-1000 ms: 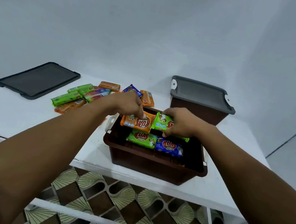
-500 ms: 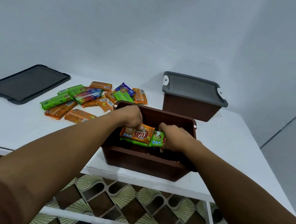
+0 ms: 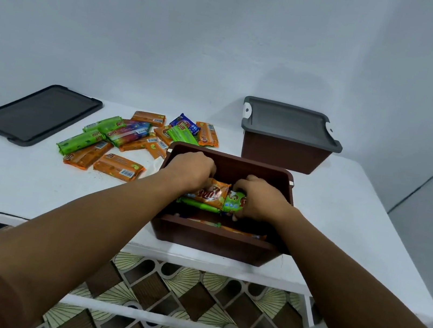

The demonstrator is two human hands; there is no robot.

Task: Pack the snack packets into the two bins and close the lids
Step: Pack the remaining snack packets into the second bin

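An open brown bin (image 3: pixel 214 241) stands at the front of the white table (image 3: pixel 16 183). Both my hands are inside it. My left hand (image 3: pixel 191 170) grips an orange snack packet (image 3: pixel 211 195). My right hand (image 3: pixel 259 197) grips a green snack packet (image 3: pixel 232 203) beside it. More packets lie under them in the bin. A pile of loose snack packets (image 3: pixel 128 140), orange, green and blue, lies on the table left of the bin. A second brown bin (image 3: pixel 282 153) with its grey lid (image 3: pixel 287 124) on stands behind.
A loose dark grey lid (image 3: pixel 35 112) lies flat at the table's far left. A white wall rises right behind the table. Patterned floor tiles (image 3: pixel 188 295) show below the table's front edge and frame rail.
Both hands have pushed the orange and green packets lower into the open bin. The view has shifted, so the bin sits further right and lower.
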